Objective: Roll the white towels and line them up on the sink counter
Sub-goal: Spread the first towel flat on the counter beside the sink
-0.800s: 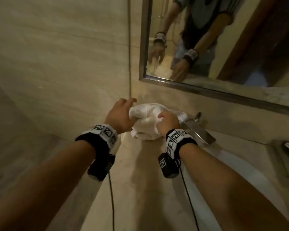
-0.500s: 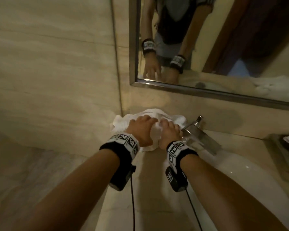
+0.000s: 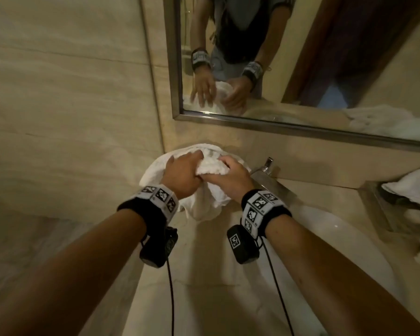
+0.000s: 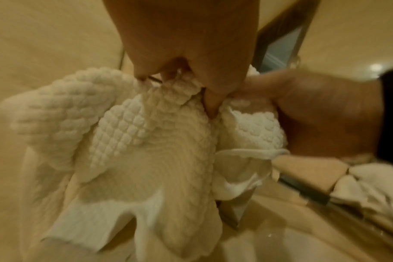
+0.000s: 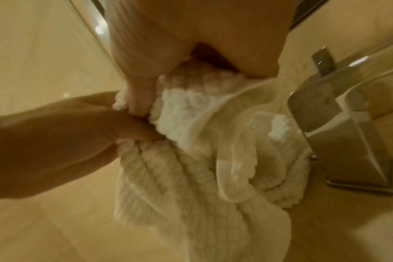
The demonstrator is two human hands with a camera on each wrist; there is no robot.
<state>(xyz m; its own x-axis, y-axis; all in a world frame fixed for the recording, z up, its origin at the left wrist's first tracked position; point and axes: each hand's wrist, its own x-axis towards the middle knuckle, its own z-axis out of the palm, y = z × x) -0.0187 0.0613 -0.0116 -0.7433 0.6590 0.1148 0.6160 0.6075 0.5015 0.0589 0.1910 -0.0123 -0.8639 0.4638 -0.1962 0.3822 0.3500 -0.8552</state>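
Note:
A white waffle-weave towel (image 3: pixel 204 204) is bunched at the back left corner of the beige sink counter (image 3: pixel 204 275), against the wall. My left hand (image 3: pixel 183 172) grips its top fold from the left, thumb tucked into the cloth. My right hand (image 3: pixel 228 175) grips the same fold from the right, the two hands touching. In the left wrist view the towel (image 4: pixel 128 141) hangs in loose folds below my left hand (image 4: pixel 191 76). From the right wrist, the towel (image 5: pixel 191 168) drapes down under my right hand (image 5: pixel 191 70). More white towels (image 3: pixel 415 185) lie at the far right.
A steel faucet (image 3: pixel 269 175) stands just right of my hands, close to the towel. The white basin (image 3: pixel 337 238) lies to the right below it. A framed mirror (image 3: pixel 301 127) hangs above the backsplash. The tiled side wall (image 3: pixel 70 117) closes in the left.
Both hands came together on top of the towel and now grip one fold, lifting it so the cloth hangs toward me. The view has tilted down and left.

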